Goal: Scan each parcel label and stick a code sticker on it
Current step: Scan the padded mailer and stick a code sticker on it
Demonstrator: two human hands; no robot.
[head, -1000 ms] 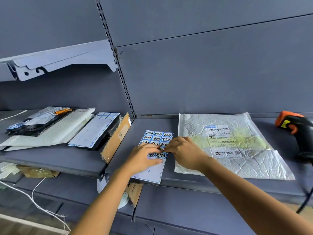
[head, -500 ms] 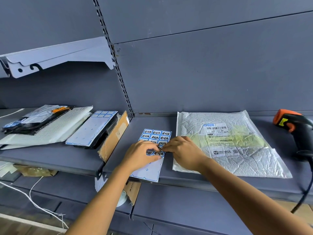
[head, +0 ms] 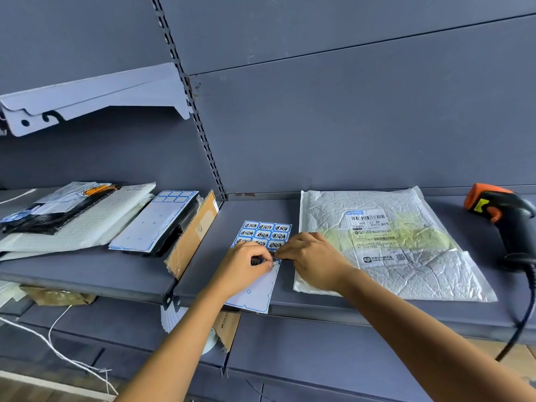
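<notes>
I have both hands at the sheet (head: 265, 233), which lies flat on the shelf (head: 377, 313) at centre frame, just left of the parcel (head: 406, 274). My left hand (head: 243, 268) is curled, and its thumb and fingertips look to be pinching one sticker (head: 259, 261) at the lowest row that is still printed. My right hand (head: 313, 256) is curled too and pinches the sheet right beside that spot. I judge it is there to hold the backing down while the sticker peels. How far the sticker has come off I cannot tell, since my fingers cover it.

The sheet's lower half is bare backing, so the stickers seem to be taken row by row from the bottom. It sits close to the parcel so that a peeled sticker has little way to travel.

The parcel lies face up at right of centre with its label (head: 372, 236) uncovered, ready to be read and stuck. No code sticker shows on it yet.

The scanner (head: 501, 213) rests at the far right edge with no hand on it, which I take as set aside to free both hands for peeling.

At left a pile (head: 72, 219) of mailers carries a nearly spent sheet, likely parcels already dealt with.
</notes>
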